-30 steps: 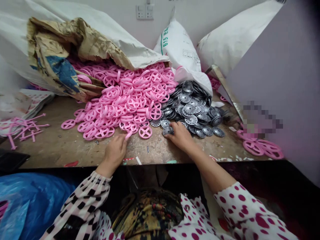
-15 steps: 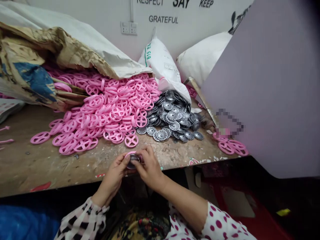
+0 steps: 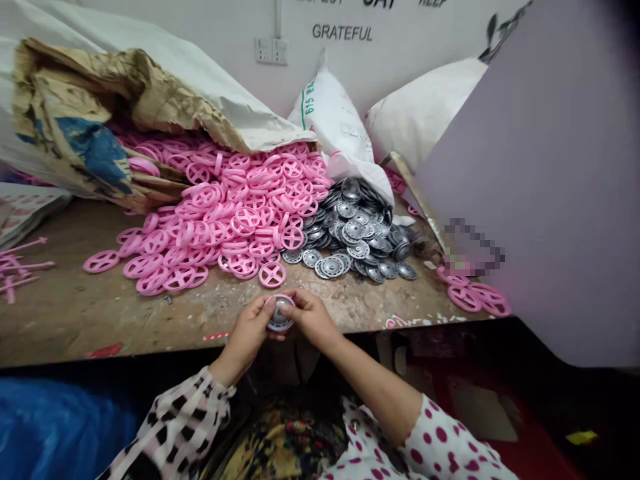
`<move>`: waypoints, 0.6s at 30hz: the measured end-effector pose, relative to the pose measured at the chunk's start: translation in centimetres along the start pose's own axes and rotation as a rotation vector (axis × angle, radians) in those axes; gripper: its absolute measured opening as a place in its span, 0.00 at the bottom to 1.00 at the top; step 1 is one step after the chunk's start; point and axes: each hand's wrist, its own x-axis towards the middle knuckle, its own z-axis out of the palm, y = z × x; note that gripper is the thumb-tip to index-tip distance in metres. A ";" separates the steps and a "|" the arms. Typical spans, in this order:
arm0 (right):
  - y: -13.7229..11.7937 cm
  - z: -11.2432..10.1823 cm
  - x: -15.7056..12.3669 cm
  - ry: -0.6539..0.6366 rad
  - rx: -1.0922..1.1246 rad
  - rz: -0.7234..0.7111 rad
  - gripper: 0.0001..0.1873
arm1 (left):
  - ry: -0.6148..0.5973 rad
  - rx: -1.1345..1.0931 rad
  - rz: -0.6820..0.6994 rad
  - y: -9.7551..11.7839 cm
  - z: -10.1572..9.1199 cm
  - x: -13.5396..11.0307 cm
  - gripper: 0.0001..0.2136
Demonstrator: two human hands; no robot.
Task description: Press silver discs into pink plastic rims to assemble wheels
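Observation:
Both my hands meet at the near edge of the wooden bench (image 3: 75, 320). My left hand (image 3: 249, 328) and my right hand (image 3: 311, 317) pinch one small wheel (image 3: 279, 314) between them: a pink rim with a silver disc pressed into it. Just beyond my fingers lies a single pink spoked wheel (image 3: 273, 274). Behind it spreads a big heap of pink wheels (image 3: 225, 207), and to its right a heap of silver discs (image 3: 357, 233).
A torn brown paper sack (image 3: 100, 113) spills the pink wheels at the back left. White sacks (image 3: 340, 127) stand against the wall. A few pink wheels (image 3: 475, 297) lie at the right edge. Pink sprue pieces (image 3: 15, 270) sit far left. Blue plastic (image 3: 55, 427) is below the bench.
A second ago my hands were apart, the left at the pink heap and the right at the silver heap. They have come together at the bench edge, holding the two parts as one wheel.

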 end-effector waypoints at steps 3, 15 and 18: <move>-0.2 0.0 0.0 -0.010 0.156 0.108 0.20 | -0.024 -0.053 0.035 0.0 0.0 -0.2 0.26; -2.9 -1.2 -0.6 -0.124 -0.057 0.034 0.17 | -0.024 0.219 0.094 1.0 -0.4 -0.7 0.24; -2.8 -0.5 -0.8 -0.029 0.165 0.128 0.21 | 0.029 0.184 0.221 1.0 0.0 -0.8 0.22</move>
